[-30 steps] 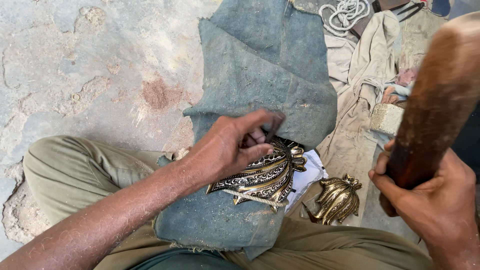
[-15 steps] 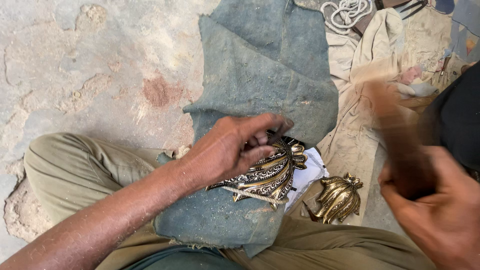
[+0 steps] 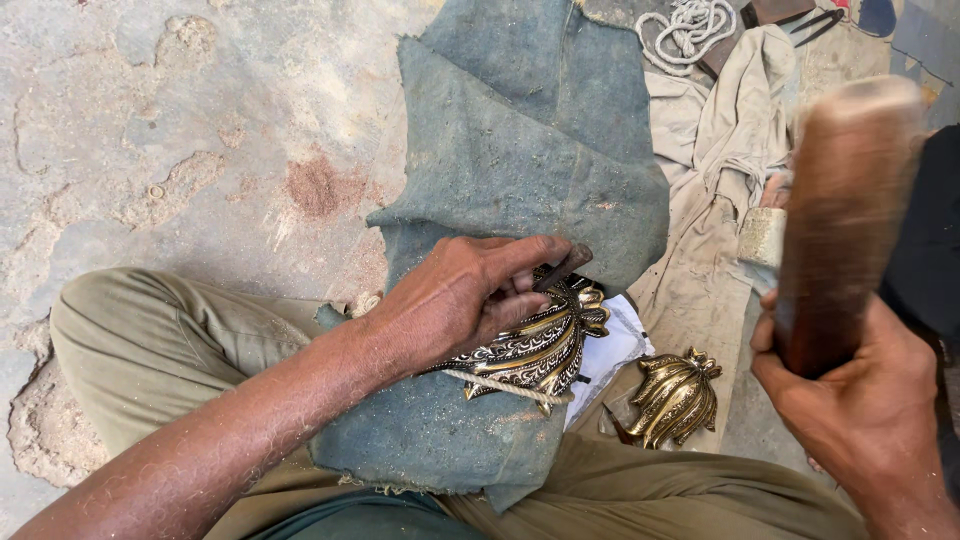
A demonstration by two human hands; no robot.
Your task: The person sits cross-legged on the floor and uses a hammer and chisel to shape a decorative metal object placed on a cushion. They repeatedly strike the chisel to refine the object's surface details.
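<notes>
My left hand pinches a short dark metal chisel with its tip set on an ornate brass piece that has black recesses. The piece lies on a grey-green cloth over my lap, with a cord across its lower edge. My right hand grips a thick wooden mallet, raised and blurred at the right, well clear of the chisel. A second brass piece, shell-shaped, lies to the right of the first.
I sit on a rough concrete floor in olive trousers. A beige cloth spreads on the right. A coil of white rope and dark tools lie at the top edge. White paper sits beside the brass piece.
The mallet swung down toward the chisel half a second ago and is now raised again at the right. My left hand and the brass piece have stayed in place.
</notes>
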